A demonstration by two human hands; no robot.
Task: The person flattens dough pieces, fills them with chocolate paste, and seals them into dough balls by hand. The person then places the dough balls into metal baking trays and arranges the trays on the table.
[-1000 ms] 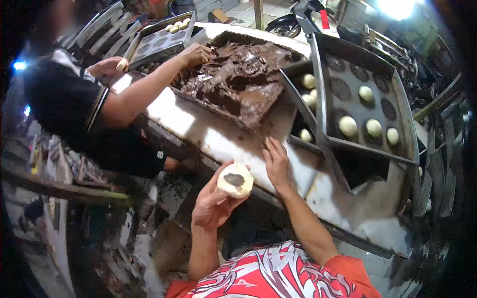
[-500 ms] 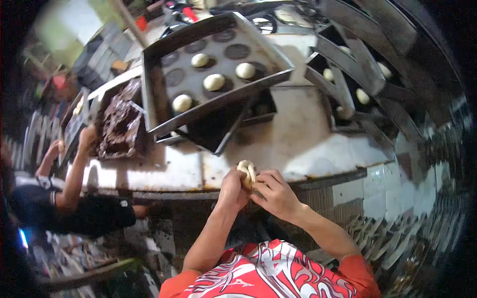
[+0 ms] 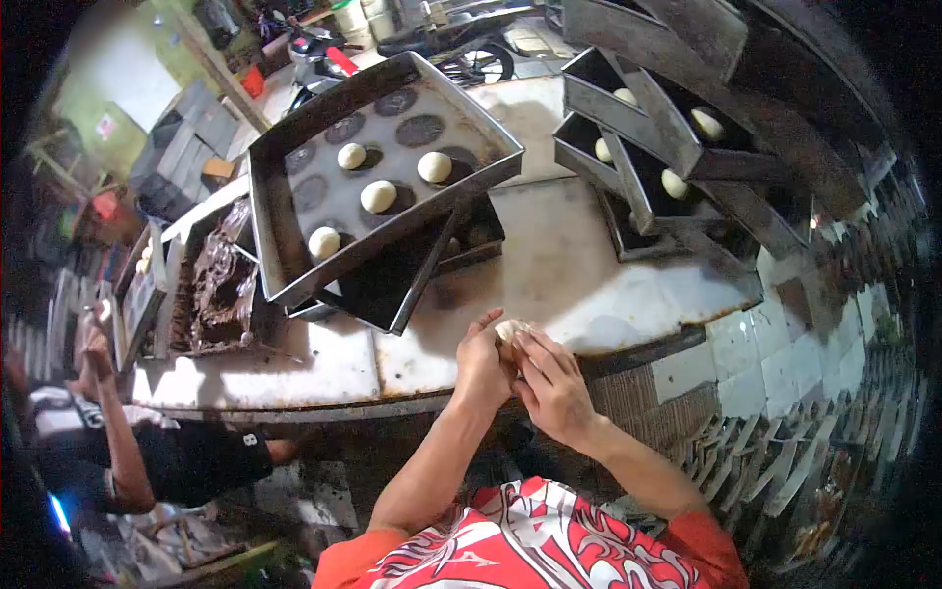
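Note:
A piece of pale dough (image 3: 508, 332) is held between my two hands, just above the front edge of the table. My left hand (image 3: 482, 368) is closed around its left side. The fingers of my right hand (image 3: 550, 381) bend over the dough from the right and press on it; much of the piece is hidden. Beyond my hands, a large metal tray (image 3: 412, 212) bears several round dough balls (image 3: 378, 196) among dark round marks. It rests tilted on other dark metal trays (image 3: 388, 306).
At the left stands a container of chocolate-brown paste (image 3: 218, 285), near a co-worker's raised hand (image 3: 96, 346). Stacked metal tins (image 3: 638, 177) with dough pieces fill the right side. The white tabletop (image 3: 549, 231) ends in a worn edge below my hands.
The dough, looped and knotted before, is now mostly covered by my fingers. My hands sit slightly farther right and higher. The view has shifted, and the co-worker's hand has moved from the paste container.

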